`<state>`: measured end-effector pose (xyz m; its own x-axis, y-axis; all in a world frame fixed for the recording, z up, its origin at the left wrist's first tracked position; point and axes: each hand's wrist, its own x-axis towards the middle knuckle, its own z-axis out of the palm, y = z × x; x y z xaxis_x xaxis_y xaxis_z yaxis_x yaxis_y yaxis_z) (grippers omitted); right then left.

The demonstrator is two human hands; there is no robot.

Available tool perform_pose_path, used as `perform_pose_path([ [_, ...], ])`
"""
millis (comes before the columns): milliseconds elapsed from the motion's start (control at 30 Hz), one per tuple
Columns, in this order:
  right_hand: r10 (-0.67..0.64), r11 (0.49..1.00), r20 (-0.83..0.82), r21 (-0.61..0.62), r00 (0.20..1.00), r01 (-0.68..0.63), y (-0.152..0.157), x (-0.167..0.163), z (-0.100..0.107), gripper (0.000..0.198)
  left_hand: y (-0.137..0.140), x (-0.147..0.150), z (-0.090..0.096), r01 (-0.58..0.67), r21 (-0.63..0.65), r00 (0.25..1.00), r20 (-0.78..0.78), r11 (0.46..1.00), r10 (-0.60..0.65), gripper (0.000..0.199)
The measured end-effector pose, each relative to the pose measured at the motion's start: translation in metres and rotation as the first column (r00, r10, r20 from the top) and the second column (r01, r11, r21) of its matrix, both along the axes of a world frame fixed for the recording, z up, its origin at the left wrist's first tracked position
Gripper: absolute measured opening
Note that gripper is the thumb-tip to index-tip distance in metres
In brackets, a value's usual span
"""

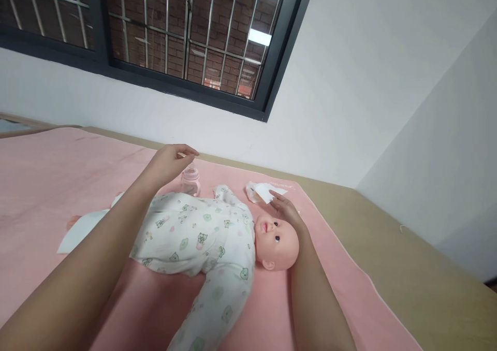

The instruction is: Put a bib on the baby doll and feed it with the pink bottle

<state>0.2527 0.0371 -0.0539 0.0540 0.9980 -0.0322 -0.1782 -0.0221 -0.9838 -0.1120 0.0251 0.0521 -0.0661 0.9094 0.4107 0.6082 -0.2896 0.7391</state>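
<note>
A bald baby doll (276,242) in white pyjamas with a green animal print (194,232) lies on its back, its head toward the right. My left hand (174,163) is raised over the doll's far side, just above a small pink-topped baby bottle (191,181). Its fingers are loosely stretched and hold nothing that I can see. Beyond the doll's head, my right hand (285,207) has its fingertips on a white tissue (264,190), and its thumb is hidden. The tissue lies over a clear plastic packet (251,191). My right forearm passes close beside the doll's head.
A pink mat (50,170) covers much of a wooden surface (388,237). Partly behind my left forearm lies a white sheet or cloth (79,232) by the doll's legs. A white wall (330,82) and a barred window (186,30) stand behind.
</note>
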Motion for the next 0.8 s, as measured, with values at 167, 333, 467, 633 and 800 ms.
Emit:
perform_pose_path([
  [167, -0.020, 0.999, 0.082, -0.025, 0.996, 0.022, 0.006, 0.001, -0.004, 0.048, 0.003, -0.001, -0.002, 0.019, -0.039, 0.999, 0.035, 0.999, -0.017, 0.027],
  [333, -0.310, 0.944, 0.178, 0.175, 0.934, 0.280, 0.022, 0.007, -0.013, 0.051, 0.003, -0.001, -0.002, 0.032, -0.026, 0.995, 0.092, 0.999, -0.029, 0.027],
  [467, -0.413, 0.898, 0.221, 0.261, 0.884, 0.355, 0.033, 0.015, -0.016, 0.055, 0.000, -0.002, 0.001, 0.035, -0.009, 0.993, 0.113, 0.999, -0.034, 0.028],
  [633, -0.340, 0.921, 0.200, 0.269, 0.919, 0.282, 0.043, 0.020, -0.006, 0.072, 0.001, -0.006, 0.002, 0.050, -0.002, 0.988, 0.143, 0.999, -0.049, 0.029],
  [800, -0.201, 0.955, 0.328, 0.275, 0.923, 0.110, 0.056, 0.015, 0.009, 0.071, 0.006, -0.011, -0.003, 0.048, -0.013, 0.988, 0.146, 0.999, -0.046, 0.032],
])
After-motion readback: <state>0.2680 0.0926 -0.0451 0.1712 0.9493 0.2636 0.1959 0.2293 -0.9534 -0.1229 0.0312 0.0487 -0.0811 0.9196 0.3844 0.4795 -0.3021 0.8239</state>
